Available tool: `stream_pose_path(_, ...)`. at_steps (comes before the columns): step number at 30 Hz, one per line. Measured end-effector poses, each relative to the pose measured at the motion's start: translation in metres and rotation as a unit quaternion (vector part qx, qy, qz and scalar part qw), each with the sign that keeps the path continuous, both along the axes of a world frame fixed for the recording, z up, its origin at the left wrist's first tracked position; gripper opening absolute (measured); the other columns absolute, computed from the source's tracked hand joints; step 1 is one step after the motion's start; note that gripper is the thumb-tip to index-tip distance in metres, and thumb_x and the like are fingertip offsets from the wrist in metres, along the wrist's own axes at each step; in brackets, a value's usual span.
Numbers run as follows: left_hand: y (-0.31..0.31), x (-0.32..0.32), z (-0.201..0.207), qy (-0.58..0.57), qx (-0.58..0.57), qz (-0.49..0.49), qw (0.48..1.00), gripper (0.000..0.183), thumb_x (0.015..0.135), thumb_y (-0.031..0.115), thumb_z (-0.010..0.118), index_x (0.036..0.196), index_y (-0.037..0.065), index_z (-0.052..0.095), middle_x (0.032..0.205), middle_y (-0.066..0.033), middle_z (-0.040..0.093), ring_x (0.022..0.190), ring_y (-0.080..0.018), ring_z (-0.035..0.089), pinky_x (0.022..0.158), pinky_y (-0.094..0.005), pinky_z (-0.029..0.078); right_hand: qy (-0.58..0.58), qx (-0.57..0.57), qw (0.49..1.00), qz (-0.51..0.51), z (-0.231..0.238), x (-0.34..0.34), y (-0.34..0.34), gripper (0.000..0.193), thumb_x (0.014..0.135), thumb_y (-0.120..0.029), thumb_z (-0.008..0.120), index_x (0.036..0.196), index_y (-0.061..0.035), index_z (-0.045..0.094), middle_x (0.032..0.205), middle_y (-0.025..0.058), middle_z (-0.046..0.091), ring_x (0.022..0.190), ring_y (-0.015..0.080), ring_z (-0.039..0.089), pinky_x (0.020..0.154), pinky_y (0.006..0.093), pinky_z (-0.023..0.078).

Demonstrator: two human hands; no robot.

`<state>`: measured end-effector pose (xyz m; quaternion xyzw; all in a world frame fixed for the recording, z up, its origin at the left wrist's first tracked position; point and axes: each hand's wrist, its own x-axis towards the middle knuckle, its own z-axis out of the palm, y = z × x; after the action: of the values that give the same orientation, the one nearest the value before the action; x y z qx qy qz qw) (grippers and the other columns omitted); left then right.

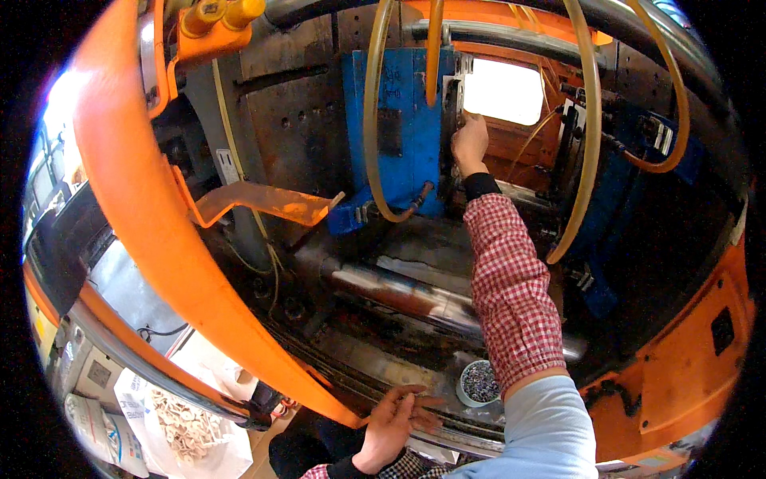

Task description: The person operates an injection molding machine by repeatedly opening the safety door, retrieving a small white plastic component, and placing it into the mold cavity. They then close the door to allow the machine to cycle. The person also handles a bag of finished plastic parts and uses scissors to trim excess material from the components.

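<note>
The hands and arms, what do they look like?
The left hand and right hand wear no gloves. The right oversleeve is red and white checked with a black cuff; a light blue sleeve shows higher up. The left oversleeve and left cuff match.

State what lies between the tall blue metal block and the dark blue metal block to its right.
In the head view, the right hand is in the gap, with a bright rectangular opening beyond it.

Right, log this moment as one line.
right hand: at right edge of blue block | left hand: near lower end of orange bar | bowl of pellets: beside right sleeve
</note>
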<state>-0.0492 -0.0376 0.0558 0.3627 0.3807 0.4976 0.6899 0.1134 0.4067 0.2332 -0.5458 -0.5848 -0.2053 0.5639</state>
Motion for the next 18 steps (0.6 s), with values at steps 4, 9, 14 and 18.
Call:
stream_pose_path(4,-0.006,-0.006,0.011,0.073,-0.066,0.025,0.995,0.029,0.099,0.022,0.035,0.098,-0.003,0.049,0.075,-0.0134,0.062,0.053,-0.0147,0.055,0.047,-0.024,0.042,-0.059,-0.008,0.997,0.041,-0.013,-0.008,0.002,0.04,0.072,0.001,0.052,0.111,-0.0011,0.06,0.107,0.0215,0.052,0.103,0.0382,0.048,0.086,0.0436,0.044)
stream_pose_path(9,0.003,0.011,0.016,0.087,-0.01,0.02,0.996,0.035,0.098,0.026,0.039,0.09,-0.003,0.057,0.052,-0.0016,0.048,0.039,-0.008,0.039,0.038,-0.0211,0.027,-0.182,-0.093,0.975,-0.092,0.001,0.082,0.046,0.035,0.075,-0.003,0.053,0.11,0.0002,0.06,0.111,0.0211,0.051,0.106,0.0396,0.046,0.087,0.0446,0.043)
stream_pose_path(14,0.0,-0.002,0.022,-0.059,-0.015,0.088,0.994,0.034,0.099,0.022,0.035,0.114,-0.004,0.049,0.083,-0.0114,0.059,0.06,-0.016,0.052,0.059,-0.0262,0.043,-0.034,-0.094,0.99,0.099,0.001,-0.013,-0.124,0.014,0.08,-0.011,0.058,0.084,-0.0017,0.068,0.084,0.0193,0.064,0.08,0.0348,0.061,0.073,0.0415,0.048)
stream_pose_path(18,-0.004,-0.018,0.034,-0.078,-0.035,0.109,0.99,0.038,0.098,0.031,0.038,0.107,-0.003,0.053,0.081,-0.0122,0.061,0.059,-0.0144,0.053,0.056,-0.0254,0.043,-0.159,-0.286,0.762,0.558,-0.036,-0.041,-0.301,0.013,0.074,-0.015,0.069,0.078,-0.0029,0.069,0.074,0.0111,0.065,0.068,0.0203,0.062,0.063,0.0303,0.048)
